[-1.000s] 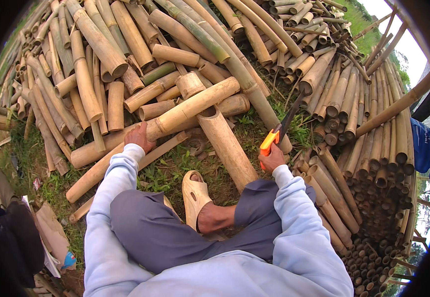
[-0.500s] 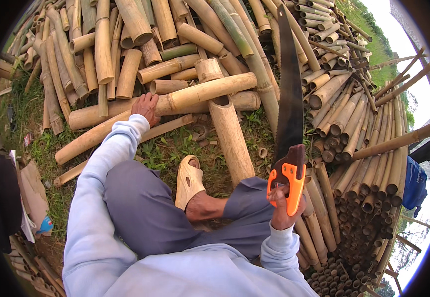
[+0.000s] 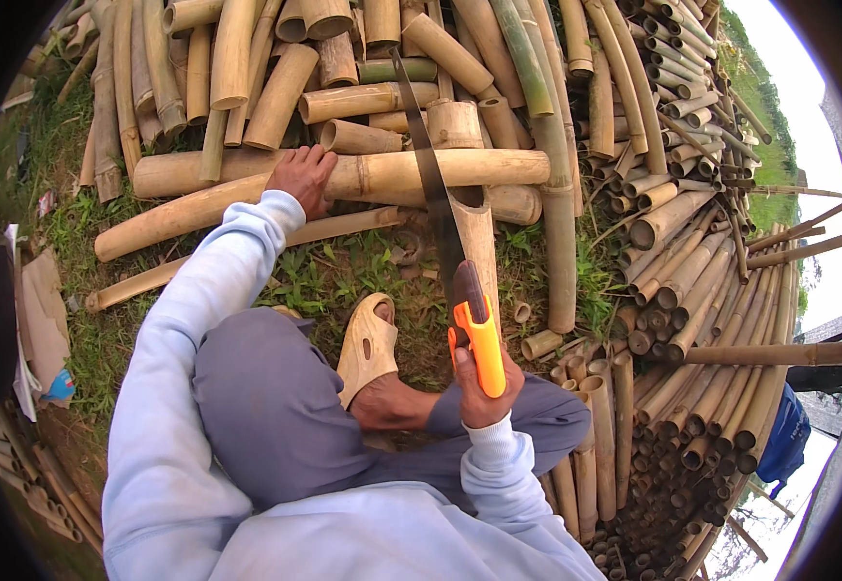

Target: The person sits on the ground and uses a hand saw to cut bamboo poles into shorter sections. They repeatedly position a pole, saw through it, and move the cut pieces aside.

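My right hand [image 3: 491, 389] is wrapped round the orange handle of a hand saw [image 3: 438, 194]. The dark blade points away from me and crosses over a bamboo pole [image 3: 479, 168]; whether its teeth touch the pole I cannot tell. My left hand [image 3: 303, 180] grips that pole near its middle, fingers curled over the top. The pole lies crosswise over a thicker bamboo piece [image 3: 179, 175] and a slanting bamboo post [image 3: 472, 242] with an open, hollow end. A split bamboo strip [image 3: 338, 232] lies on the grass just nearer than the pole.
Cut bamboo lengths [image 3: 367, 100] are heaped beyond the pole. Stacked bamboo poles [image 3: 702, 281] fill the right side, with a blue bag [image 3: 785, 441] past them. A torn cardboard sheet [image 3: 45, 310] lies at left. My sandalled foot [image 3: 369, 353] rests on grass below the pole.
The saw has swung left from an upright, raised position and now lies across the pole. My left hand keeps its hold on the pole. The view has shifted slightly.
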`<move>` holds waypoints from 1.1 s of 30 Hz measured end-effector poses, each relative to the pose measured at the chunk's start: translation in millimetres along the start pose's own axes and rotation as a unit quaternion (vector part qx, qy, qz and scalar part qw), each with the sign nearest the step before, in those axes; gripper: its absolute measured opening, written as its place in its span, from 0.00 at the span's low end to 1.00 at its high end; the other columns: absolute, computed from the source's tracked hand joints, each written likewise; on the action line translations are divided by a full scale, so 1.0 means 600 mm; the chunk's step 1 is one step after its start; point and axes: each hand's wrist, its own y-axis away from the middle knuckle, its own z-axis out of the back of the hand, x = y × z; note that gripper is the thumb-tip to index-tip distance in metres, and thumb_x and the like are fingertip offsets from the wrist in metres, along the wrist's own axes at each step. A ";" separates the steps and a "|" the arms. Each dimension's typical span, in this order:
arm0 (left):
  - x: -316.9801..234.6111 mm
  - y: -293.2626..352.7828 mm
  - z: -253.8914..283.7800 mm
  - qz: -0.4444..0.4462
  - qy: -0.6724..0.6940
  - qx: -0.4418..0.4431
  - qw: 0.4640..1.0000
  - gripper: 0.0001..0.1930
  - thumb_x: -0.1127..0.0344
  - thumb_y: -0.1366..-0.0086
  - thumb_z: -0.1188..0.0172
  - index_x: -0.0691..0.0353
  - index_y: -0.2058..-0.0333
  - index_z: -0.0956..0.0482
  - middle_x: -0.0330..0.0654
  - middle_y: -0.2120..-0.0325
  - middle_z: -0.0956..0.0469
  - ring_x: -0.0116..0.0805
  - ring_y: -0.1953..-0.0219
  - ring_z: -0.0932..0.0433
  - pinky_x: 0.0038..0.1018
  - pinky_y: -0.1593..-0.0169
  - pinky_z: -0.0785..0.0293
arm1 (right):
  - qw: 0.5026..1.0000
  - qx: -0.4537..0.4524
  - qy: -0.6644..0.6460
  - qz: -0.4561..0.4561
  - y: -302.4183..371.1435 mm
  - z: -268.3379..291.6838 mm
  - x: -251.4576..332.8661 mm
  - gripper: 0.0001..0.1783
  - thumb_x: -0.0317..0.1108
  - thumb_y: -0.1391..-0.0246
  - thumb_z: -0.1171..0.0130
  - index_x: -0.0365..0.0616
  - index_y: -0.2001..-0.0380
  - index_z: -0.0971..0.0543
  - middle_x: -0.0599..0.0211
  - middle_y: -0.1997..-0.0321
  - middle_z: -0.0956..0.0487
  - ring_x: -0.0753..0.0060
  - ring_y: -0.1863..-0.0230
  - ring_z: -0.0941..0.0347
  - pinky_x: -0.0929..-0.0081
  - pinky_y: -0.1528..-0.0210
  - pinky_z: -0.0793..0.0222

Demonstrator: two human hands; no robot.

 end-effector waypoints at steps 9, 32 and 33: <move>-0.001 0.003 0.004 0.012 0.004 0.018 1.000 0.35 0.55 0.55 0.20 0.57 0.50 0.28 0.46 0.55 0.24 0.46 0.48 0.23 0.38 0.41 0.29 | 0.999 0.004 0.029 -0.043 0.034 0.011 -0.017 0.17 0.21 0.43 0.35 0.30 0.50 0.18 0.58 0.61 0.14 0.71 0.65 0.18 0.76 0.58 0.24; -0.006 -0.003 -0.001 0.012 0.015 0.022 1.000 0.36 0.57 0.54 0.20 0.57 0.48 0.29 0.45 0.55 0.21 0.46 0.47 0.22 0.38 0.41 0.27 | 0.999 -0.011 0.038 -0.032 -0.059 -0.036 -0.014 0.07 0.25 0.40 0.35 0.34 0.60 0.18 0.64 0.78 0.22 0.76 0.78 0.28 0.73 0.73 0.33; -0.004 0.000 0.000 0.012 0.011 0.016 1.000 0.36 0.57 0.54 0.20 0.57 0.48 0.29 0.45 0.55 0.21 0.46 0.47 0.22 0.38 0.41 0.26 | 0.998 -0.008 0.046 -0.033 -0.055 -0.038 -0.012 0.07 0.25 0.40 0.35 0.34 0.61 0.18 0.64 0.78 0.22 0.76 0.78 0.28 0.73 0.73 0.32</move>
